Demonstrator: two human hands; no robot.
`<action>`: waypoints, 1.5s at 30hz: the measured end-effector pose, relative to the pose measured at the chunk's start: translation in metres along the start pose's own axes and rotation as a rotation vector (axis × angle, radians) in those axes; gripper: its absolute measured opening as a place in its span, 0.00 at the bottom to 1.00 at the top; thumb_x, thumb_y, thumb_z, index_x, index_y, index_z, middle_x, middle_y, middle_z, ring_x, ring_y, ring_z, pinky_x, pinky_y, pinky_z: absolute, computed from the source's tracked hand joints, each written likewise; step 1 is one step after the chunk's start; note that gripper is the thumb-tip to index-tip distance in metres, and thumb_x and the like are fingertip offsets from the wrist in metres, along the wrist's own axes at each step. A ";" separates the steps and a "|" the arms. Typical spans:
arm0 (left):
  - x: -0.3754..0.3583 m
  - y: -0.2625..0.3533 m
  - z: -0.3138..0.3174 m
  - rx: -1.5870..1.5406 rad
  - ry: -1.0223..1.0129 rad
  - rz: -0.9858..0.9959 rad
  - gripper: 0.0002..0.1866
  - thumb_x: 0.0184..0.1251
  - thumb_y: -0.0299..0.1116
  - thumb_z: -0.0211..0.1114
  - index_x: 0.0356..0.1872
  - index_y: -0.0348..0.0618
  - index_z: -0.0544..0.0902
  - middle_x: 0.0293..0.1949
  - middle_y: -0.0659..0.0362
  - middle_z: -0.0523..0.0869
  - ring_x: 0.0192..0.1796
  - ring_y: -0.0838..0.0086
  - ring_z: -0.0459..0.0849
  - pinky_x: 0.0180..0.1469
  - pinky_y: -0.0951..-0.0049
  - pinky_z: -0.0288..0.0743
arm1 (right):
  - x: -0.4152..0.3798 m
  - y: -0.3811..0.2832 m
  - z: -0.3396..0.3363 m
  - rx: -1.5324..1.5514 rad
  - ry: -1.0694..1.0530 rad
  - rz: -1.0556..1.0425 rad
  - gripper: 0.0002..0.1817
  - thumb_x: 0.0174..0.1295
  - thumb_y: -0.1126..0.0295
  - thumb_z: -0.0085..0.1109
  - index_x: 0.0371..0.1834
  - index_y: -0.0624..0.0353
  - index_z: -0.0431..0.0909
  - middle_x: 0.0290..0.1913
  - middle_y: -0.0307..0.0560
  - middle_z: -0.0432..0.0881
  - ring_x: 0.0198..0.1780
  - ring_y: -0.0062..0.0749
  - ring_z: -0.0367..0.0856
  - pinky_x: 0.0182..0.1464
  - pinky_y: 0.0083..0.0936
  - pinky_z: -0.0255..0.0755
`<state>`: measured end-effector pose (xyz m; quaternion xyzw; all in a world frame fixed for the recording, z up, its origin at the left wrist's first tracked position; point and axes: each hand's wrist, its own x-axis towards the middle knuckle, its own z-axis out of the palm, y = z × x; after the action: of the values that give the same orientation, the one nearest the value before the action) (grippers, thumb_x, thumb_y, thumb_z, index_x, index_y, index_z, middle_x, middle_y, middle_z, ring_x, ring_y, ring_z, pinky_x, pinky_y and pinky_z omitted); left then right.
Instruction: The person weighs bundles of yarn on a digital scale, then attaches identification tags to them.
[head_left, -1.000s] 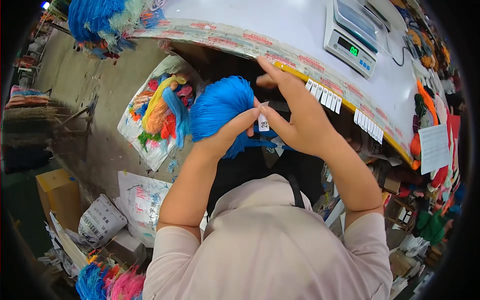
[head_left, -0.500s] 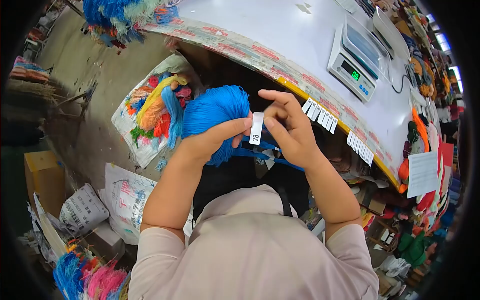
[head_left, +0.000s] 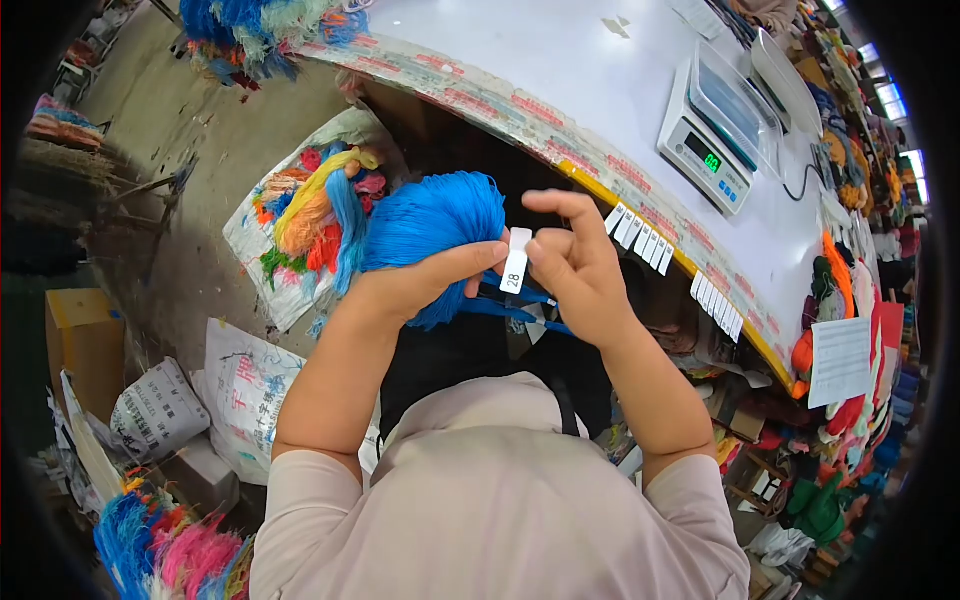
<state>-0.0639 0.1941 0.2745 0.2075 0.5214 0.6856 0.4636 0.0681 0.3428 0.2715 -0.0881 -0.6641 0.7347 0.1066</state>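
My left hand (head_left: 435, 275) is closed on a thick hank of bright blue thread (head_left: 437, 215), its thumb lying over the front. A white label (head_left: 516, 262) printed "28" stands out at the left thumb's tip, tilted slightly. Just right of that label is my right hand (head_left: 585, 265), index finger stretched out and apart, other fingers curled. The right thumb tip is at or very near the label's edge; contact is hard to tell. Blue strands (head_left: 510, 312) trail below both hands.
Similar white labels (head_left: 640, 240) hang along the yellow edge of the white table (head_left: 560, 60). A digital scale (head_left: 705, 150) stands on it. Colourful thread hanks (head_left: 315, 215) lie on a sack at left. A cardboard box (head_left: 85, 345) and printed sacks (head_left: 245, 395) sit lower left.
The label has tilted a little, and my right thumb is closer to its edge. My left hand keeps its hold on the blue hank. The view has shifted slightly.
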 end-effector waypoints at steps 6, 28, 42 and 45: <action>-0.003 -0.005 0.008 -0.004 0.014 -0.018 0.07 0.61 0.32 0.69 0.37 0.42 0.82 0.29 0.63 0.82 0.25 0.82 0.78 0.27 0.80 0.70 | -0.003 0.005 0.000 -0.643 0.119 -0.393 0.06 0.59 0.75 0.63 0.38 0.62 0.80 0.33 0.50 0.83 0.31 0.39 0.83 0.33 0.24 0.75; -0.008 -0.001 0.006 -0.456 -0.138 -0.414 0.10 0.63 0.32 0.62 0.40 0.36 0.79 0.28 0.59 0.80 0.22 0.79 0.72 0.28 0.80 0.65 | 0.000 -0.017 -0.024 -1.278 -0.163 -1.023 0.14 0.48 0.74 0.64 0.41 0.56 0.80 0.27 0.34 0.71 0.23 0.22 0.72 0.20 0.20 0.64; -0.016 -0.009 0.001 -0.289 -0.224 -0.191 0.06 0.61 0.30 0.64 0.26 0.42 0.77 0.22 0.61 0.77 0.24 0.81 0.74 0.29 0.79 0.65 | -0.011 -0.014 -0.003 -0.571 0.049 -0.316 0.08 0.57 0.76 0.66 0.40 0.62 0.81 0.25 0.41 0.78 0.24 0.23 0.76 0.26 0.20 0.66; -0.019 0.001 0.006 -0.071 -0.134 -0.056 0.05 0.61 0.29 0.66 0.29 0.42 0.78 0.22 0.62 0.78 0.25 0.81 0.75 0.30 0.78 0.68 | -0.015 -0.021 0.008 -0.194 0.167 0.076 0.08 0.60 0.74 0.63 0.39 0.64 0.76 0.23 0.35 0.75 0.25 0.10 0.66 0.28 0.12 0.59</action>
<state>-0.0507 0.1809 0.2815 0.2217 0.4703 0.6751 0.5234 0.0807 0.3328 0.2933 -0.1840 -0.7170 0.6608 0.1244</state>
